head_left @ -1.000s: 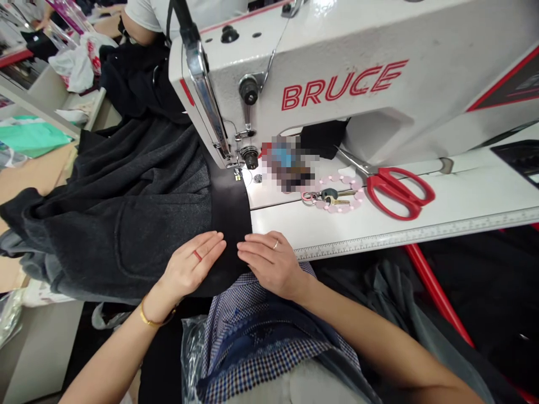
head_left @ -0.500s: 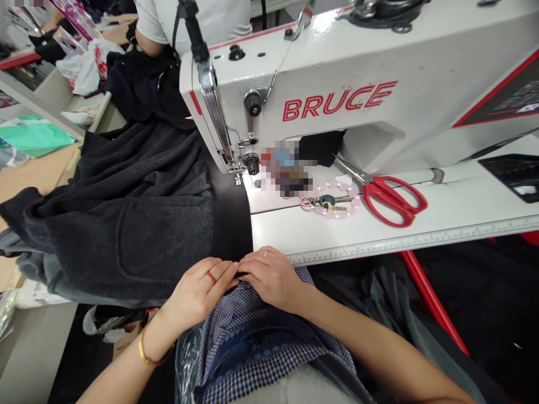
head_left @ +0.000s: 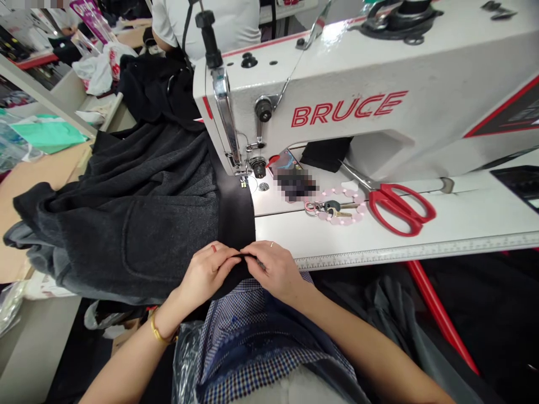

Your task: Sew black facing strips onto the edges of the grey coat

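A dark grey fleece garment (head_left: 135,219) lies spread to the left of a white sewing machine (head_left: 357,95). A black fabric strip (head_left: 236,216) along its edge runs under the presser foot (head_left: 243,180). My left hand (head_left: 208,275) and my right hand (head_left: 273,269) meet at the near end of that strip, at the table's front edge. Both have their fingers curled and pinch the strip's edge between them. A red band is on a left finger, a gold bracelet on the left wrist, a ring on the right hand.
Red-handled scissors (head_left: 396,205), keys on a pink beaded ring (head_left: 337,206) and a ruler strip (head_left: 421,252) sit on the white machine table. Another person in a white shirt (head_left: 210,22) stands behind the machine. Dark cloth hangs at the lower right.
Both hands slid back from lying flat on the strip to its near edge, then curled their fingers and pinched it. The view shifted slightly.
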The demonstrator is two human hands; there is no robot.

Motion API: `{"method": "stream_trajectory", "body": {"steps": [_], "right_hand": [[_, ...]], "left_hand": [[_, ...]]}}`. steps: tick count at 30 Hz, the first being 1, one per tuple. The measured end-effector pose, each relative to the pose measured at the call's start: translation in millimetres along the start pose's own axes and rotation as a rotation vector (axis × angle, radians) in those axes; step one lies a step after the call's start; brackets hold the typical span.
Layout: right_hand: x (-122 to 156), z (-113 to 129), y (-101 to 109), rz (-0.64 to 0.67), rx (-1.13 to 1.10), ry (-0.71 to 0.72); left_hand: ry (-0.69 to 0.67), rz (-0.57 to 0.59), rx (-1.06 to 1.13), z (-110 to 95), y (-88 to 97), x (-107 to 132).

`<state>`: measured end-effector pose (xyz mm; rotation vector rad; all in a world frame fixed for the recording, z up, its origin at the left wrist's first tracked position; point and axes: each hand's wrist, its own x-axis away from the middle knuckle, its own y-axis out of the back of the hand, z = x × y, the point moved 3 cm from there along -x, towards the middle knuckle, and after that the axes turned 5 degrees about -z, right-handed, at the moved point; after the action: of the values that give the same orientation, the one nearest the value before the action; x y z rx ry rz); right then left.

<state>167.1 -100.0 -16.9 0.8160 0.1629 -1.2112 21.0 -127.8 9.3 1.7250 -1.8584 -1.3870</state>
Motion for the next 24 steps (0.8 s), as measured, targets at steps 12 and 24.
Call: {"method": "stream_trajectory", "body": {"steps": [12,24], "right_hand": [[1.6,5.7,-1.6,-0.075,0.123,0.170],[9.2,2.3,-4.2,-0.012,0.278,0.290]], "left_hand": [[-0.049,0.087,-0.046,0.7,-7.6,1.9],[-0.131,0.084,-0.158,5.1,-8.3,2.7]]}}
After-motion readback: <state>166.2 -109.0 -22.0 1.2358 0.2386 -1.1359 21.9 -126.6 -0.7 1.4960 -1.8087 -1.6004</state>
